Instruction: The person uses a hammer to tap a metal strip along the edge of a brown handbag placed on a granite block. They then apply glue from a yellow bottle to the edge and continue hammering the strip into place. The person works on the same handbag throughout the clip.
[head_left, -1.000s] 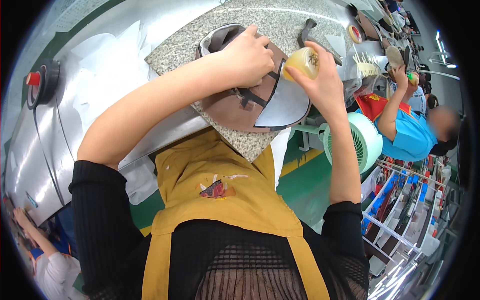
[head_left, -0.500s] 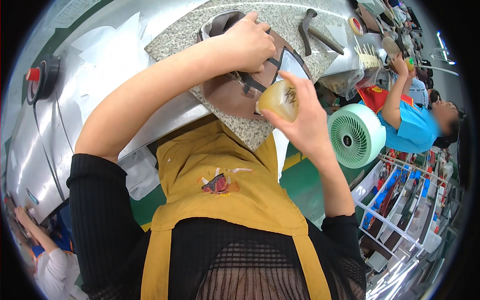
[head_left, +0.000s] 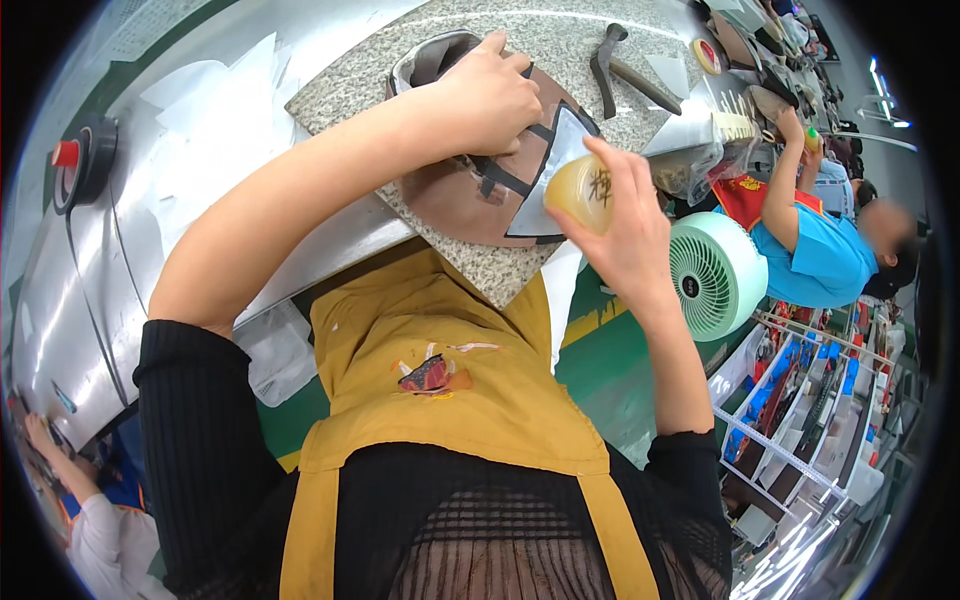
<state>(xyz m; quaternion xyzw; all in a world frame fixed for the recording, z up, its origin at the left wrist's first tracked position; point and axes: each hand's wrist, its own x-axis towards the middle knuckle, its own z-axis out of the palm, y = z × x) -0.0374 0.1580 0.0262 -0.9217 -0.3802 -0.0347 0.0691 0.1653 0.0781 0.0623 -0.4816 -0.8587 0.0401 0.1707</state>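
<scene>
A brown shoe upper with black straps and a silvery grey panel [head_left: 470,190] lies flat on a speckled stone slab [head_left: 560,50]. My left hand [head_left: 490,100] presses down on its upper part, fingers curled over the material. My right hand [head_left: 615,225] holds a small yellowish translucent bottle [head_left: 580,190] just off the slab's near right corner, beside the grey panel. I wear a yellow apron over a black top.
A dark hammer-like tool [head_left: 615,65] and a tape roll [head_left: 708,55] lie farther along the bench. A green fan [head_left: 715,275] stands at the right. Another person in a blue shirt [head_left: 810,255] works beyond it. A red button [head_left: 66,155] sits on the metal housing at left.
My right hand has drawn the bottle back from over the shoe upper toward me, to the slab's near edge. My left hand stays pressed on the upper.
</scene>
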